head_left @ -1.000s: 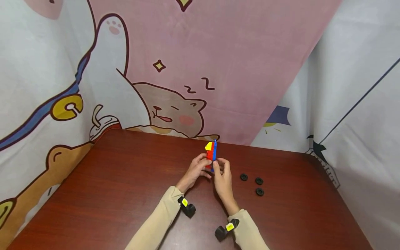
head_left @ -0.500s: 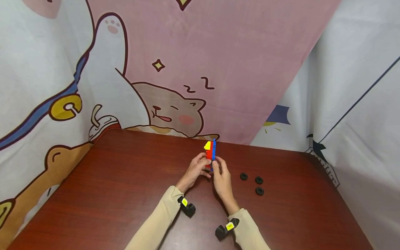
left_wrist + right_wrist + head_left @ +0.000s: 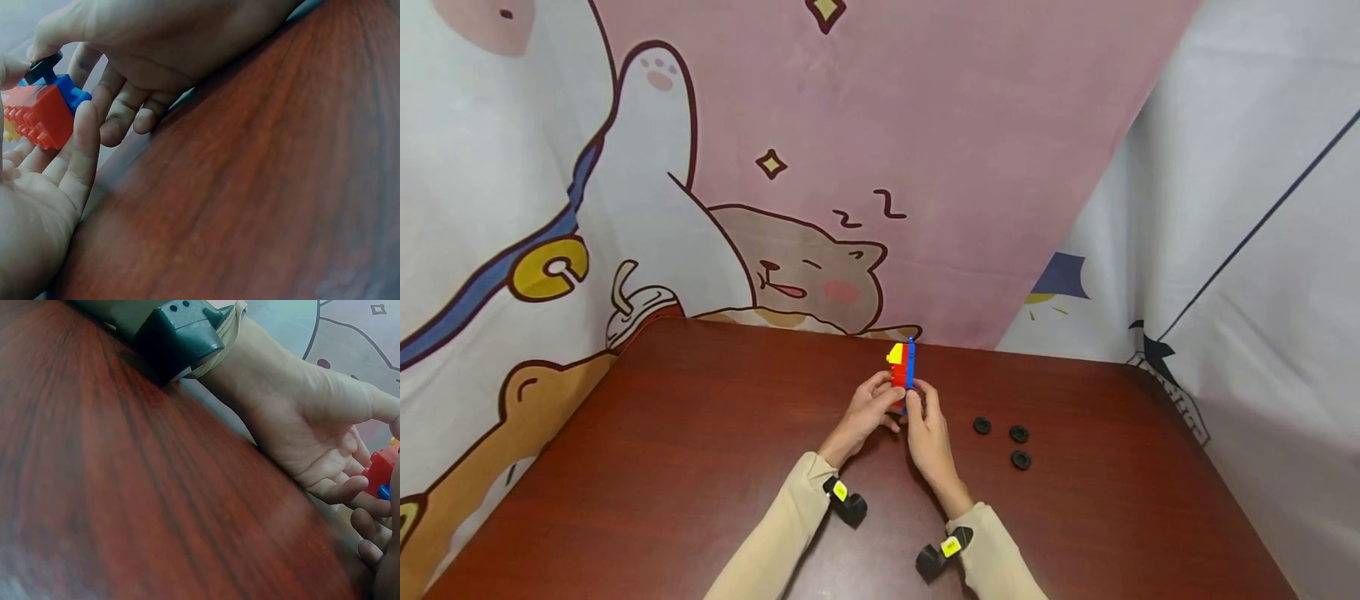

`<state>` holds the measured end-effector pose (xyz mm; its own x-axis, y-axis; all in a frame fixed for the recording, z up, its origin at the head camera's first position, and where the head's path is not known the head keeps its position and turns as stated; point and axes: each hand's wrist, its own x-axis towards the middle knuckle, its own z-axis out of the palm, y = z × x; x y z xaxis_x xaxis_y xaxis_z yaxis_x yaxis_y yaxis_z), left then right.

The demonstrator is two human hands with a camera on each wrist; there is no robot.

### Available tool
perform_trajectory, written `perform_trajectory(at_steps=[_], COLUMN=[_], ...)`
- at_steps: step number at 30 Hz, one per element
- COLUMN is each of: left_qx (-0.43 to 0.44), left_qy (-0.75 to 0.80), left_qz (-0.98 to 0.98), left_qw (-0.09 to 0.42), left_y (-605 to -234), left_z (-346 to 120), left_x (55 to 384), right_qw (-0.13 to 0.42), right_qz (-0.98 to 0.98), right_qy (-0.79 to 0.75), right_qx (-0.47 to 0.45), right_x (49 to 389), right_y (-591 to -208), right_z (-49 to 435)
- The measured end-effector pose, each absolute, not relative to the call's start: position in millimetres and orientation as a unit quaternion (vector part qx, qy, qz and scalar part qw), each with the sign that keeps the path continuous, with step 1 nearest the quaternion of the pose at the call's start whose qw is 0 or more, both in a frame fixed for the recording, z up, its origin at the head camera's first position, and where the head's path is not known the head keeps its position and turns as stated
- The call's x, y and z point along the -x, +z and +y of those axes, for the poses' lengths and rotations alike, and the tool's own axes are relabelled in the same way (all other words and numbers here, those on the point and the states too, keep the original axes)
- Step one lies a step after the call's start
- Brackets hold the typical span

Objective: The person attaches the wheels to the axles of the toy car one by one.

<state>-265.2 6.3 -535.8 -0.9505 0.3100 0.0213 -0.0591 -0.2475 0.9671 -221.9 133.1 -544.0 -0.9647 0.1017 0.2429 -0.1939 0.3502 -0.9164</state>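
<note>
A toy brick car (image 3: 901, 367) of red and yellow bricks on a blue base stands on end between the hands in the head view. My left hand (image 3: 867, 417) grips its red side, thumb in front and fingers behind. In the left wrist view a small black wheel (image 3: 44, 67) sits at the blue base (image 3: 69, 90). The thumb of my right hand (image 3: 931, 437) presses on that wheel, with its fingers reaching behind the blue part. Only a red and blue bit of the car (image 3: 380, 472) shows in the right wrist view; the rest is hidden by fingers.
Three loose black wheels (image 3: 1018, 434) lie on the brown wooden table (image 3: 715, 467), right of the right hand. Cartoon-printed cloth (image 3: 970, 167) hangs behind the table and along both sides. Black wrist cameras (image 3: 931, 562) are strapped over the sleeves.
The head view has shifted slightly. Both hands keep nearly the same hold on the car, and the right thumb and fingers have moved a little. The three loose wheels have stayed put.
</note>
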Motion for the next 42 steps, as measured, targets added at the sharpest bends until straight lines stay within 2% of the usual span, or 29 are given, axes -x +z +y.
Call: perform_trajectory(at_steps=[22,31,39,42], left_qx=[-0.115,-0.121,-0.122,-0.119], left_qy=[0.779,0.780,0.779,0.776], left_qz=[0.605,0.604,0.605,0.608], left_qw=[0.115,0.107,0.112,0.114], left_y=[-531.9,-527.6,-535.0,-538.8], left_z=[7.0,6.8,4.9,4.0], left_x=[268.4,273.5,265.8,261.1], right_qw=[0.139,0.123,0.113,0.121], right_qz=[-0.811,-0.807,-0.805,-0.803], right_qy=[0.567,0.574,0.579,0.580], right_qx=[-0.042,-0.060,-0.072,-0.066], right_x=[226.7,231.1,208.4,207.3], right_y=[-541.8,-537.2,-514.3,-524.4], right_z=[135.5,136.2,131.0,129.5])
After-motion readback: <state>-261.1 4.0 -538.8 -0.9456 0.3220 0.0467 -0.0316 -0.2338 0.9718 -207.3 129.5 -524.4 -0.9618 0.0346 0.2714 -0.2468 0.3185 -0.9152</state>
